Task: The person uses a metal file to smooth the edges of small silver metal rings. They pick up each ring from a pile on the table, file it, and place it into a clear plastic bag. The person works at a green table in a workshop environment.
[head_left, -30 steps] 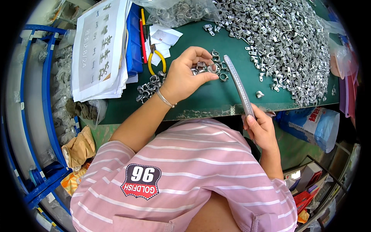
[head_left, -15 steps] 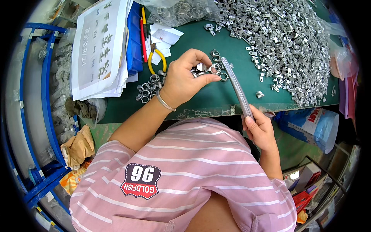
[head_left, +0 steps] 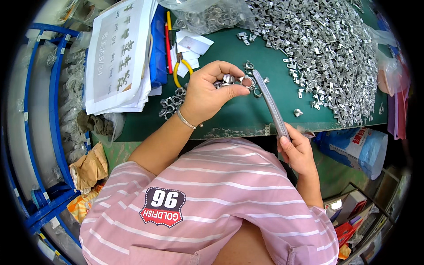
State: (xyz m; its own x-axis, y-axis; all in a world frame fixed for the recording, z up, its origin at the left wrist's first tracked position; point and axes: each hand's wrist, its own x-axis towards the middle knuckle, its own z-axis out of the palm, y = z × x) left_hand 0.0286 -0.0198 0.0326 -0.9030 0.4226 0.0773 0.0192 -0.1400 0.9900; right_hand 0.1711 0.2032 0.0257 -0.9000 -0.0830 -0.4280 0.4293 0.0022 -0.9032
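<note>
My left hand (head_left: 210,90) is curled over the green table, holding several small shiny metal rings (head_left: 228,79) in its palm and one metal ring (head_left: 246,81) between thumb and forefinger. In my right hand (head_left: 297,148), near the table's front edge, is a long slim grey bar (head_left: 270,102) with a dotted stripe along it. The bar slants up and left, and its far end lies beside the pinched ring; I cannot tell whether they touch. A few loose metal rings (head_left: 249,66) lie just beyond. The pinched ring's near side is partly covered by my fingers.
A large heap of small metal clips (head_left: 322,53) covers the table's right side. More rings (head_left: 170,106) lie left of my wrist, near yellow-handled pliers (head_left: 177,75). Papers (head_left: 117,57) lean by a blue bin (head_left: 158,53). A bag of rings (head_left: 214,17) sits at the back.
The whole view has shifted slightly. Both hands keep nearly the same grip and place, with the bar's end still beside the pinched ring.
</note>
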